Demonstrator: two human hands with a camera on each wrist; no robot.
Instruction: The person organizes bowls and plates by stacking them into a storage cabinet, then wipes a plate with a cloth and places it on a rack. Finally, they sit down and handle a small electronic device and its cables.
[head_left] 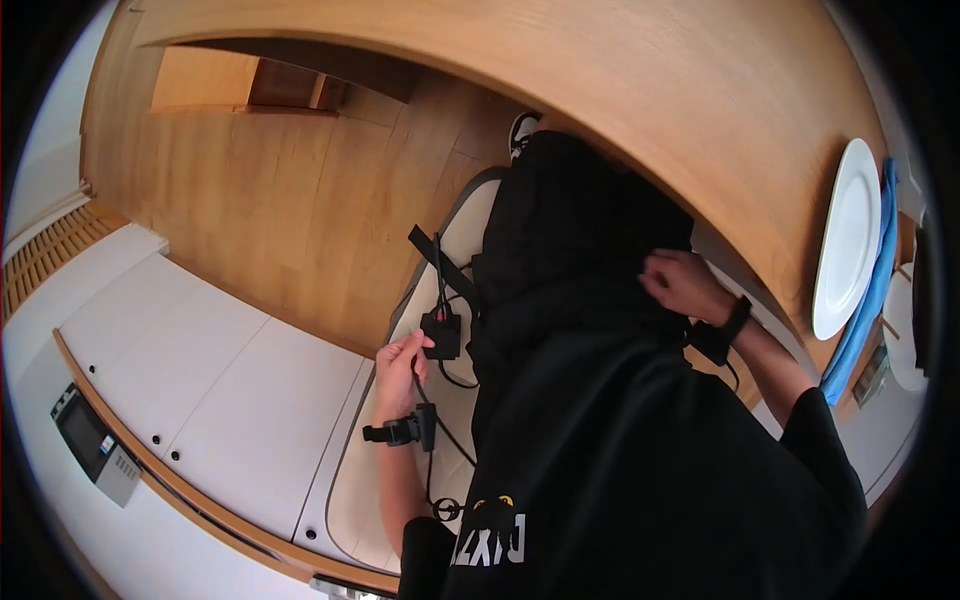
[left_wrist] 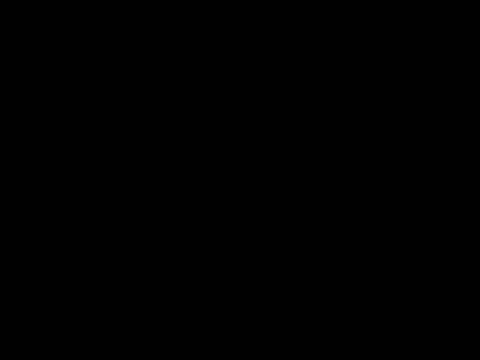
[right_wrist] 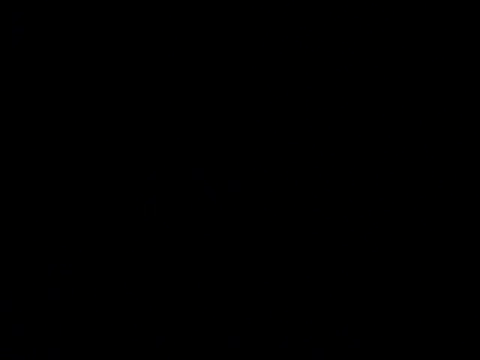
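Note:
In the head view, my left hand [head_left: 398, 368] is at the left side of the seat, its fingertips pinching the edge of a small black box [head_left: 441, 338]. Black cables [head_left: 440, 283] run out of the box's top, with a bit of red where they enter. A loose black strap [head_left: 432, 250] sticks out above it. My right hand [head_left: 688, 284] rests on the dark-clothed lap with its fingers loosely curled, holding nothing. Both wrists wear black straps with a camera. The left and right wrist views are wholly black.
A wooden table [head_left: 640, 70] curves along the top and right, bearing a white plate [head_left: 848, 240] and a blue cloth [head_left: 875, 290] near its far right. White cabinets [head_left: 255, 390] stand on the left. The light padded seat [head_left: 365, 490] is under the person, above a wooden floor [head_left: 330, 220].

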